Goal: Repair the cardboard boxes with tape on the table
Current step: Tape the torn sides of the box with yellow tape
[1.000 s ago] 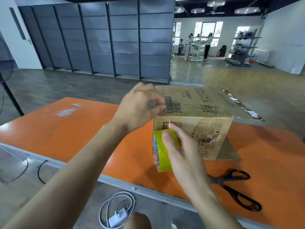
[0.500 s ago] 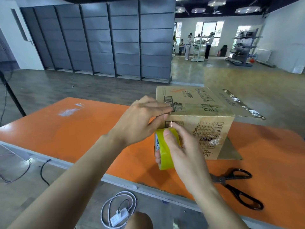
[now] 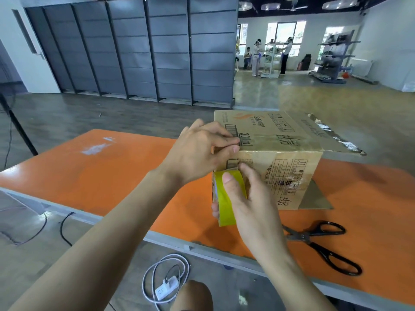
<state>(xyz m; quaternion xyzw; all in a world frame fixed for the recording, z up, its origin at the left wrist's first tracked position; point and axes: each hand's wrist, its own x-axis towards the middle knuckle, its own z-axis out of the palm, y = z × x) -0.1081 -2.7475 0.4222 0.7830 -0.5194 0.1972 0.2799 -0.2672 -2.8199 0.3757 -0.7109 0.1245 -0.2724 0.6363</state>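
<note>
- Cable [image 3: 157,272] is lying coiled round a white charger [image 3: 167,286] on the floor at the bottom of the frame, below the table edge.
- Your right hand [image 3: 253,209] is gripping the yellow tape roll [image 3: 224,198] at lower centre, thumb across its face and fingers curled round behind it.
- Black scissors [image 3: 323,245] are lying on the orange table [image 3: 112,176] at lower right.
- A tape strip [image 3: 226,169] is running up from the roll to your left hand [image 3: 199,151], whose thumb and fingertips are pinching its end at the box's near top edge.
- The cardboard box [image 3: 280,167] is sitting on the table right of centre, one flap sticking out to the right.
- Grey panels [image 3: 134,52] are standing across the upper left.
</note>
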